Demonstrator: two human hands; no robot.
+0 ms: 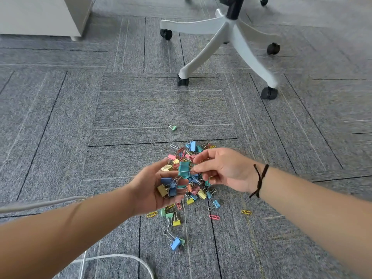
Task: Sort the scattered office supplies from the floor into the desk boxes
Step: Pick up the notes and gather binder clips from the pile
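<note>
Clips lie heaped on the near carpet; the left hand cups several as a holder, so the right hand can pinch a teal clip over it, likely adding it

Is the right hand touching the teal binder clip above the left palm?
Touching. The head view shows the right hand pinching the teal binder clip by its wire handle.

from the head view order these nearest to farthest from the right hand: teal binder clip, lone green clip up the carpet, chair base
1. Teal binder clip: at the right hand's fingertips, above the left palm.
2. Lone green clip: alone on the carpet beyond the pile.
3. Chair base: farthest, top of view.
</note>
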